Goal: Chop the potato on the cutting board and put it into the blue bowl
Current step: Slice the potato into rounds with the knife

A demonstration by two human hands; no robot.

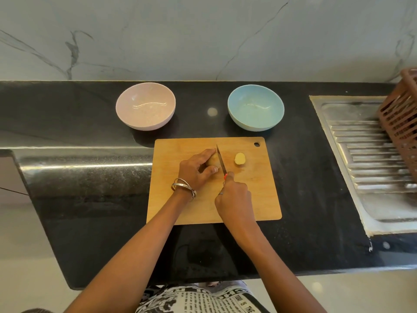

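Your left hand (195, 170) grips the tan potato piece (213, 161); steel knife (221, 162), clenched in your right hand (233, 195), lies at its 3 o'clock, running 12-to-6.

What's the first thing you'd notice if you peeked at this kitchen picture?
Two hands busy on the light wooden cutting board in the middle: the left hand holds a brown potato while the right hand presses a thin steel knife into it. A cut yellow potato piece lies just right of the blade. Behind the board sit a pale pink bowl and a light blue bowl.
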